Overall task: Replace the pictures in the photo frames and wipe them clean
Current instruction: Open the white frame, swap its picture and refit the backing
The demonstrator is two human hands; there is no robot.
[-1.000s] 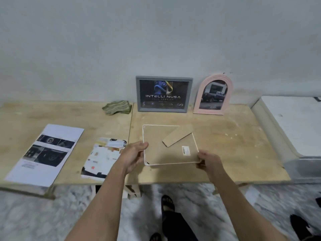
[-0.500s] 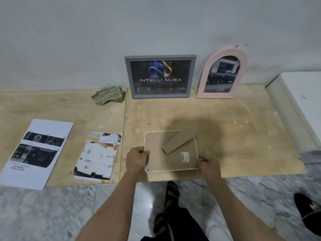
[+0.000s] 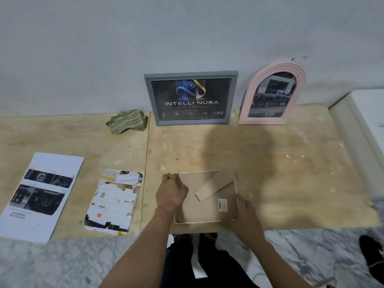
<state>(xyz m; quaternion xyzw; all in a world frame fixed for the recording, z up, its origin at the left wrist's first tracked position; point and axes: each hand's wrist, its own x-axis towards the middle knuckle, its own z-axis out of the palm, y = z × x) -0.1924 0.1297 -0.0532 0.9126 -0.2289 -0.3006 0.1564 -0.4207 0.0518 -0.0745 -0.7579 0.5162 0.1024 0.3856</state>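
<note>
A white-rimmed photo frame lies face down near the table's front edge, its brown backing and cardboard stand facing up. My left hand grips its left edge with curled fingers. My right hand holds the frame's lower right corner. A grey frame with a dark logo picture and a pink arched frame with a car picture lean against the wall. A folded green cloth lies left of the grey frame. Two loose printed pictures lie on the left.
The wooden table is made of two boards with a seam left of my left hand. A white appliance stands at the right end. Marble floor and my feet show below the table's front edge.
The view has moved closer and tilted down. The face-down frame has come down near the front edge, and my left hand has shifted up its left side.
</note>
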